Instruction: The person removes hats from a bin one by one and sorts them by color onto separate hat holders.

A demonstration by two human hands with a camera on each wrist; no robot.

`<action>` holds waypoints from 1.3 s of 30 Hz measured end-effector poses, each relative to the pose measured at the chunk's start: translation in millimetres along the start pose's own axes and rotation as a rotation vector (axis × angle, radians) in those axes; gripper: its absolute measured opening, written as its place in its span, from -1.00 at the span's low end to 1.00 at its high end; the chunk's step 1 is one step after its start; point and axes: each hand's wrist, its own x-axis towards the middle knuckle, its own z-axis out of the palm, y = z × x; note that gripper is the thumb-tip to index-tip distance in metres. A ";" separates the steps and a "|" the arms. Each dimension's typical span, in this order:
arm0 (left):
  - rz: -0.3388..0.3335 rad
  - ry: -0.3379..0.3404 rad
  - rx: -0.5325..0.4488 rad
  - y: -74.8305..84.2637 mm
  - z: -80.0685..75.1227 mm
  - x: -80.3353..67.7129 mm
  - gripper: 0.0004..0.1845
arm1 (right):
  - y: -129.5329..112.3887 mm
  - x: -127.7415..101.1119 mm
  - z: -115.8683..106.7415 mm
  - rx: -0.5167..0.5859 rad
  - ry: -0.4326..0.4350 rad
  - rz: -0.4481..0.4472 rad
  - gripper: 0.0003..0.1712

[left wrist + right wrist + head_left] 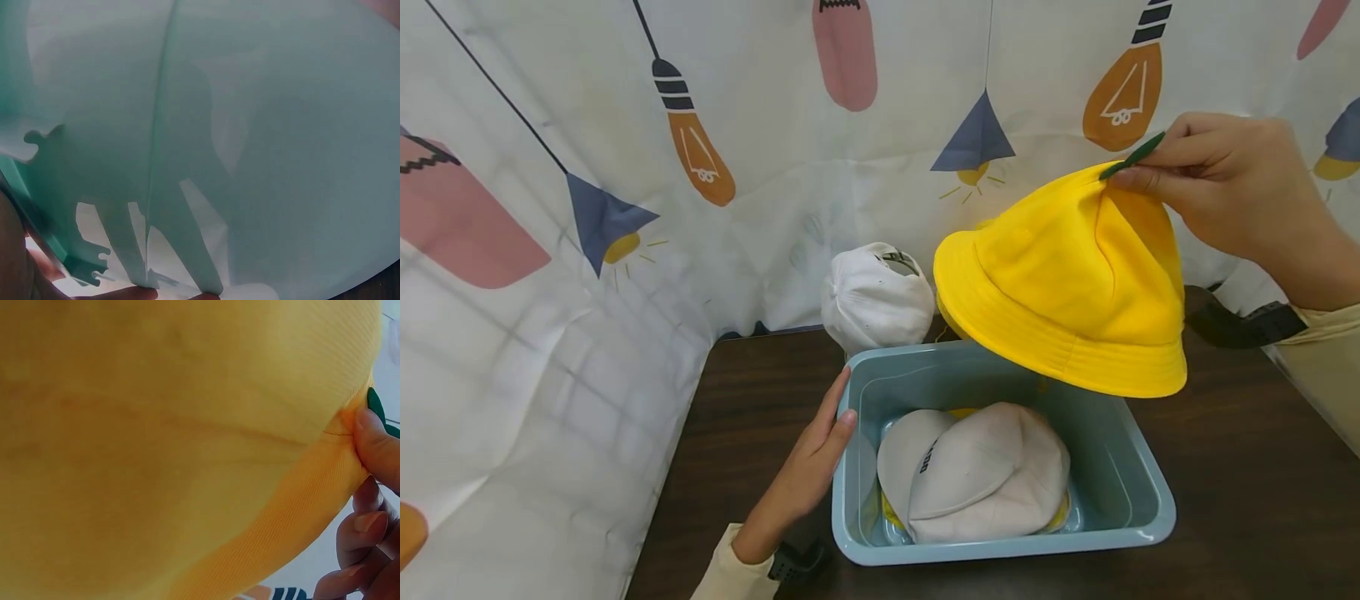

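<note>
My right hand [1243, 187] pinches a yellow bucket hat [1060, 275] by the green leaf-shaped tab [1133, 156] on its crown. The hat hangs brim down over the back right of a blue plastic bin [1150, 500]. In the right wrist view the yellow cloth [187, 456] fills most of the picture, with the thumb [378, 447] at the green tab. My left hand [808, 454] rests against the bin's left wall, its fingers straight. The left wrist view shows mostly that bin wall [300, 156]. Inside the bin lies an off-white cap [977, 475], with yellow material peeking out beneath it.
A white cap [876, 300] stands behind the bin's back left corner. The dark wooden table [745, 408] lies under everything. White cloth [775, 108] printed with lamps and bulbs hangs at the back and left.
</note>
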 end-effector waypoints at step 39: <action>-0.006 0.031 0.043 0.7 -3.9 -6.5 -0.38 | 17.3 54.2 66.5 -0.042 0.138 0.051 -0.74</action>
